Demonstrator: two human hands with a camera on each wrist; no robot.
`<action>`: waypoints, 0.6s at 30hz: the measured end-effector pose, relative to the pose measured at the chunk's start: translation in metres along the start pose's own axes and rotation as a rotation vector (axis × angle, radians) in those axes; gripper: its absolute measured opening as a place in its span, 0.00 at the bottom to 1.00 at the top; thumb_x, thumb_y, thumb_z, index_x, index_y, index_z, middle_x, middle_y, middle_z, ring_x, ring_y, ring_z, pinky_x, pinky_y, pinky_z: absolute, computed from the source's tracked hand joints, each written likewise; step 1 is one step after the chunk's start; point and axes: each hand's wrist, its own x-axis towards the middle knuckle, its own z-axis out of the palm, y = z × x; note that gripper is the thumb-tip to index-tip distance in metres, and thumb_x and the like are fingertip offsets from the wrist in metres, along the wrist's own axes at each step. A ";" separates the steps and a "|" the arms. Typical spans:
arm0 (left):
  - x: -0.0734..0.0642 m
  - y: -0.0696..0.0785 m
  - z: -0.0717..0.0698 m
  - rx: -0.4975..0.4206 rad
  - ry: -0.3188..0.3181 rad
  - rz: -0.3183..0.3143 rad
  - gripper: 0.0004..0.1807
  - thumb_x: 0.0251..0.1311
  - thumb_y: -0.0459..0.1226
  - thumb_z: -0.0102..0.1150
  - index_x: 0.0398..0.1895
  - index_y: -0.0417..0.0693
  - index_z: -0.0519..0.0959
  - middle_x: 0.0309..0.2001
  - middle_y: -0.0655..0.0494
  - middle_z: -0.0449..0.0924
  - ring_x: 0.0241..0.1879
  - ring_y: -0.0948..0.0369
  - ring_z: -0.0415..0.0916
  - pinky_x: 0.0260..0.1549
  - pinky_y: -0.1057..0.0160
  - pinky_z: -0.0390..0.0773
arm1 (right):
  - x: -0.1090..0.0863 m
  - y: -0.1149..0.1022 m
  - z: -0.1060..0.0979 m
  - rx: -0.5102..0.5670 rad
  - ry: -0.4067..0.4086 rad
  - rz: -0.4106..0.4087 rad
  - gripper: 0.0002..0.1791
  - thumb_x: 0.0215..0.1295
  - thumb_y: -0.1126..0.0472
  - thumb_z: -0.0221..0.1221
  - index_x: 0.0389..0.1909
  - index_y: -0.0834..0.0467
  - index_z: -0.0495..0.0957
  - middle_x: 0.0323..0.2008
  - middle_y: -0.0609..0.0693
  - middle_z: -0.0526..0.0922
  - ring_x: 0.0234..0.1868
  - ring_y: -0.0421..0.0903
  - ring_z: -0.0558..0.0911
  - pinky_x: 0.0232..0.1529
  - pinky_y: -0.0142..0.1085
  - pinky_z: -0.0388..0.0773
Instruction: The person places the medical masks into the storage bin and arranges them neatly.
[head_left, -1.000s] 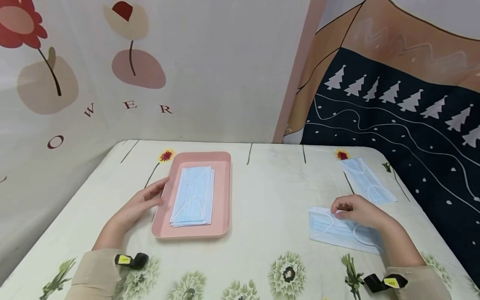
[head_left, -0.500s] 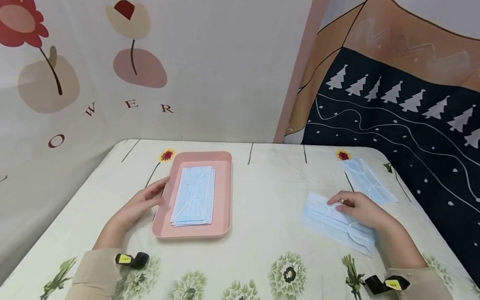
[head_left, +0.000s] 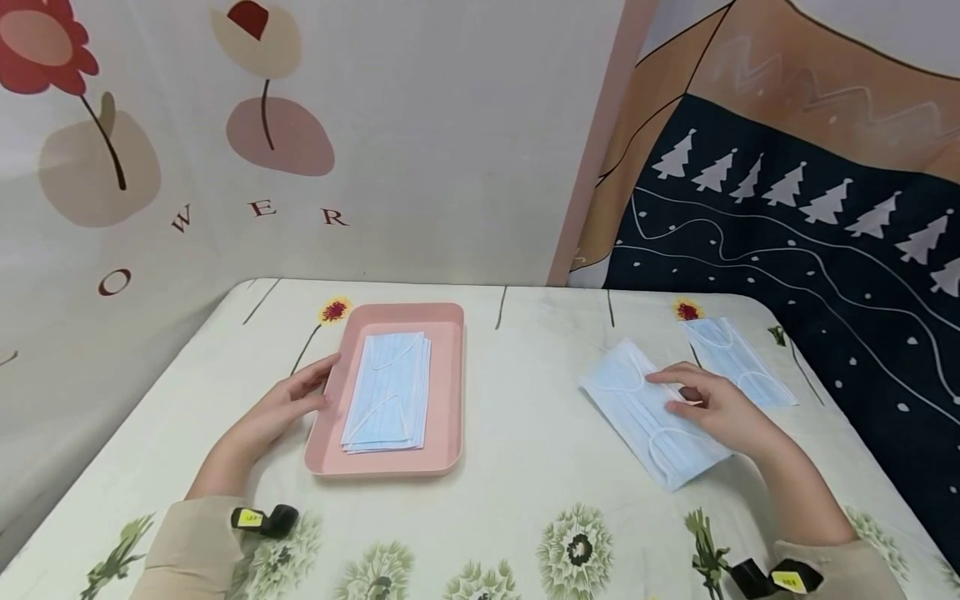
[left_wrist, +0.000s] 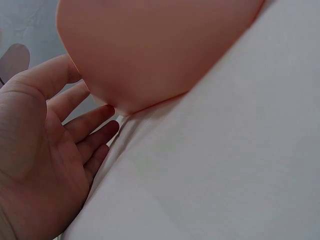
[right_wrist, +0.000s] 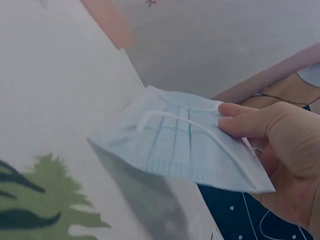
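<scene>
A blue face mask (head_left: pixel 643 417) with white ear loops is pinched along its edge by my right hand (head_left: pixel 723 408). It is tilted and lifted off the cloth, with a shadow below it in the right wrist view. Some of the right hand's fingers are hidden behind the mask (right_wrist: pixel 175 140). My left hand (head_left: pixel 281 408) rests against the left side of a pink tray (head_left: pixel 444 392), its fingers fairly straight and touching the edge. In the left wrist view the tray (left_wrist: pixel 145 50) shows from its side. Inside the tray lies a stack of blue face masks (head_left: pixel 386 392).
Another blue face mask (head_left: pixel 738 362) lies alone at the table's far right, just beyond the right hand. A flower-patterned cloth (head_left: pixel 525 433) covers the table. A pale printed hanging (head_left: pixel 450 142) and a dark one with trees (head_left: pixel 787 225) stand behind and to the right.
The right hand has raised the mask from the cloth, turning it and shifting it slightly left and away from me. The left hand and the tray have stayed in place.
</scene>
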 end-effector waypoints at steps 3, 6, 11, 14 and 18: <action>0.000 0.000 0.000 0.008 0.002 -0.003 0.37 0.67 0.38 0.55 0.75 0.46 0.52 0.73 0.42 0.48 0.71 0.42 0.41 0.65 0.42 0.46 | 0.001 -0.008 0.001 0.012 0.010 -0.005 0.24 0.62 0.69 0.62 0.60 0.60 0.75 0.57 0.55 0.72 0.48 0.39 0.70 0.46 0.22 0.69; 0.000 0.001 0.000 0.027 0.005 -0.017 0.37 0.67 0.39 0.55 0.76 0.48 0.52 0.74 0.43 0.48 0.71 0.43 0.42 0.65 0.45 0.48 | 0.002 -0.015 0.002 0.028 0.032 -0.031 0.27 0.61 0.69 0.63 0.62 0.61 0.72 0.57 0.54 0.71 0.44 0.43 0.70 0.41 0.27 0.73; 0.001 -0.001 -0.001 0.016 0.009 -0.028 0.37 0.67 0.40 0.56 0.76 0.48 0.52 0.74 0.44 0.49 0.72 0.45 0.42 0.66 0.44 0.47 | 0.004 -0.024 0.004 0.040 0.075 -0.057 0.31 0.61 0.70 0.63 0.66 0.59 0.69 0.58 0.52 0.69 0.47 0.45 0.68 0.38 0.30 0.76; 0.001 -0.001 -0.001 0.015 0.006 -0.026 0.37 0.67 0.39 0.55 0.76 0.48 0.52 0.74 0.44 0.49 0.72 0.45 0.43 0.66 0.52 0.50 | 0.007 -0.030 0.006 0.044 0.094 -0.056 0.34 0.59 0.72 0.63 0.68 0.57 0.67 0.58 0.51 0.68 0.50 0.47 0.69 0.38 0.31 0.77; 0.001 -0.001 -0.001 0.013 0.000 -0.009 0.36 0.68 0.38 0.55 0.76 0.47 0.52 0.74 0.43 0.48 0.71 0.43 0.42 0.66 0.49 0.49 | 0.012 -0.039 0.010 0.062 0.106 -0.054 0.37 0.57 0.73 0.64 0.69 0.55 0.65 0.59 0.51 0.67 0.52 0.52 0.71 0.38 0.32 0.78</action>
